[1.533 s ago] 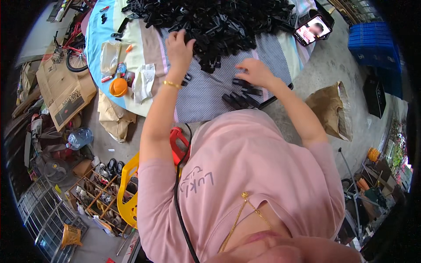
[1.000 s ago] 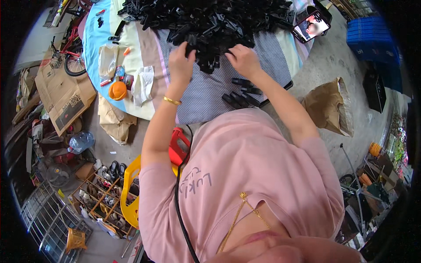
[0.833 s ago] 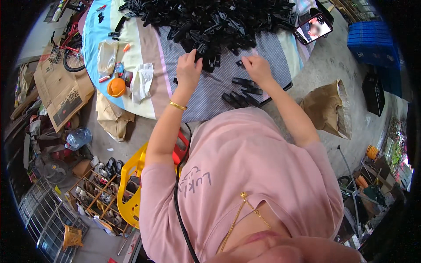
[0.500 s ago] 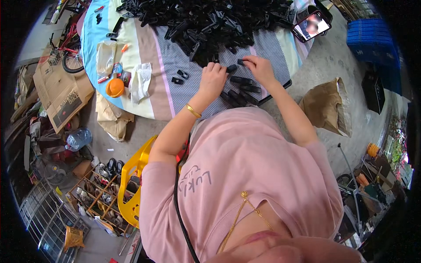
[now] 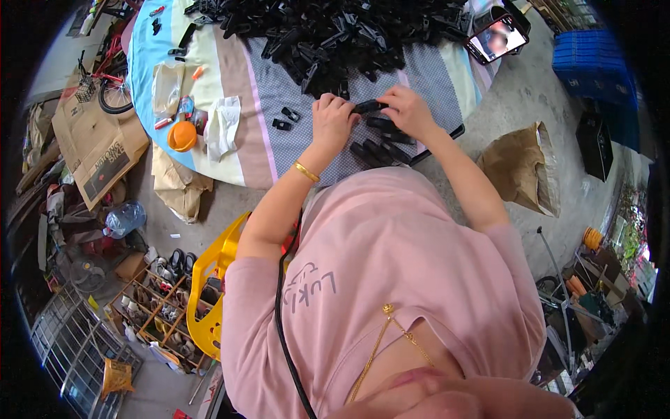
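Note:
Above the near part of the cloth-covered round table (image 5: pixel 258 167), my left hand (image 5: pixel 333 124) and my right hand (image 5: pixel 410 113) are closed on the two ends of one black plastic piece (image 5: pixel 368 106). It is elongated and clip-like; my fingers cover its ends. Close below it lie several similar long black pieces (image 5: pixel 380 152), grouped between my hands and my body. Two small black pieces (image 5: pixel 282 124) rest to the left of my left hand. A large heap of black plastic parts (image 5: pixel 335 42) spreads over the far side.
An orange round object (image 5: pixel 182 136), a white crumpled sheet (image 5: pixel 222 129) and a clear bag (image 5: pixel 167 87) lie at the table's left. A phone (image 5: pixel 497 39) stands at its right edge. On the floor are a brown paper sack (image 5: pixel 522 167) and a yellow plastic chair (image 5: pixel 209 279).
My hands have drawn closer together. The two black parts that were apart, one in each hand, now meet as one longer piece.

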Action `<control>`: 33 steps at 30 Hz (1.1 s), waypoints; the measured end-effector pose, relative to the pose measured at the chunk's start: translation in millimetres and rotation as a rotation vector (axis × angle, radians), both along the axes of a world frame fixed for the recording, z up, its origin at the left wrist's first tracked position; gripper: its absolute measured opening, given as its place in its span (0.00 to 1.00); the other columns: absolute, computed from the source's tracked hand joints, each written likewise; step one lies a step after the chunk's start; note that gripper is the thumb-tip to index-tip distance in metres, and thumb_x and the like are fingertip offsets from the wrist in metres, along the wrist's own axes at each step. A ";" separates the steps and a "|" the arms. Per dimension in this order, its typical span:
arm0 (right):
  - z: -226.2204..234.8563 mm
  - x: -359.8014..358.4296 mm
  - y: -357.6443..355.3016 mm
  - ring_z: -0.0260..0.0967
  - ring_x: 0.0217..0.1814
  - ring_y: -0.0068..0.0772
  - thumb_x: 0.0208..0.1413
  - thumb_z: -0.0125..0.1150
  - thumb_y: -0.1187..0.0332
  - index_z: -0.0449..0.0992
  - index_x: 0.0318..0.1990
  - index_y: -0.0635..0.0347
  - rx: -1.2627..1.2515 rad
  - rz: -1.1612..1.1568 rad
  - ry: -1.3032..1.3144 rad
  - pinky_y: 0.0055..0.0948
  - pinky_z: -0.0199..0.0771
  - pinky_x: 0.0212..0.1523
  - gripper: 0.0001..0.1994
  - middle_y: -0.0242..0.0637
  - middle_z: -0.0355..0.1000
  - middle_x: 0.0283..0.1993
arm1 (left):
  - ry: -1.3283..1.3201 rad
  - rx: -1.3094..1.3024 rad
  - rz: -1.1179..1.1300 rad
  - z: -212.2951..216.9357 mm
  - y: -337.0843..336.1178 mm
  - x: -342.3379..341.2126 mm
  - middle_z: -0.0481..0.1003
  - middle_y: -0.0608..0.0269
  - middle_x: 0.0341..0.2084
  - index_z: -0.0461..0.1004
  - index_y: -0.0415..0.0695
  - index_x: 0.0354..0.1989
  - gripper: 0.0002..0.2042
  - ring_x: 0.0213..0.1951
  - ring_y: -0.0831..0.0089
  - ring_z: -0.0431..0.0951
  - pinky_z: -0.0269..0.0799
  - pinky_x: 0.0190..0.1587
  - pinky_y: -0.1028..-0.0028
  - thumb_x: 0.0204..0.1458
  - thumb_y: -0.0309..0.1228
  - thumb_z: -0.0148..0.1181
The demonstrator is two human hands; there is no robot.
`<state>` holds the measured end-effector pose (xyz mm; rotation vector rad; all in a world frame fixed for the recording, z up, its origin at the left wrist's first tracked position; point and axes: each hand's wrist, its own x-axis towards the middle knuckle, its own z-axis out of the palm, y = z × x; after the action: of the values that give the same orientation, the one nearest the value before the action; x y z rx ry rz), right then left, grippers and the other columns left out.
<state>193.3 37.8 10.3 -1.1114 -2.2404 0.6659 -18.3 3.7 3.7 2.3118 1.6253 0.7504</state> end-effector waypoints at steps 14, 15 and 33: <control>3.8 3.0 11.2 0.68 0.37 0.38 0.40 0.65 0.72 0.78 0.34 0.60 0.023 0.084 -0.129 0.32 0.70 0.38 0.10 0.34 0.71 0.32 | 0.040 -0.032 -0.031 -1.8 5.9 -4.4 0.74 0.69 0.27 0.79 0.46 0.29 0.10 0.40 0.66 0.68 0.61 0.44 0.64 0.37 0.35 0.66; 2.5 2.6 12.9 0.68 0.37 0.38 0.40 0.65 0.72 0.78 0.34 0.60 0.023 0.085 -0.130 0.32 0.70 0.38 0.10 0.34 0.71 0.32 | 0.046 -0.029 -0.036 -2.4 6.3 -3.7 0.74 0.69 0.27 0.79 0.46 0.29 0.10 0.40 0.66 0.68 0.61 0.44 0.64 0.38 0.35 0.66; 6.5 -7.7 14.3 0.68 0.42 0.39 0.44 0.65 0.57 0.78 0.34 0.53 -0.356 0.149 -0.409 0.35 0.71 0.39 0.13 0.34 0.70 0.34 | -0.132 0.081 0.337 9.4 45.4 -51.0 0.72 0.56 0.32 0.76 0.41 0.36 0.15 0.39 0.55 0.71 0.67 0.42 0.62 0.38 0.32 0.68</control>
<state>185.6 52.1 16.8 -1.3598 -2.6391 1.0058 -69.2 49.1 13.1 2.0107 1.9793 1.0322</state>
